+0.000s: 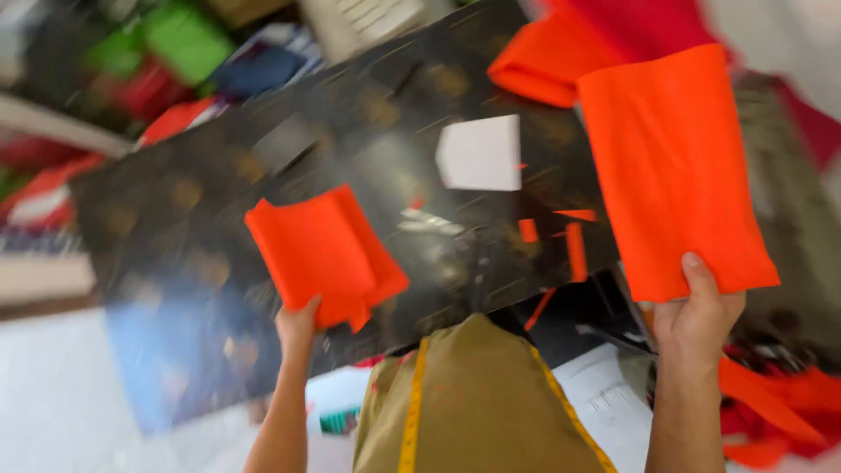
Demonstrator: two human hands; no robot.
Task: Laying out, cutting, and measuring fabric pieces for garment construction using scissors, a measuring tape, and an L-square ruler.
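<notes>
Head view: each hand (298,326) (698,317) clamped on orange cloth (322,250) (670,166), white paper (480,153) between.

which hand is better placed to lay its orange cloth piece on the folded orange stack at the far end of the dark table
Right, probably. The right hand holds the long orange fabric panel, whose top edge nearly meets the folded orange stack. The left hand holds the smaller folded orange piece farther off, over the dark glossy table.
</notes>
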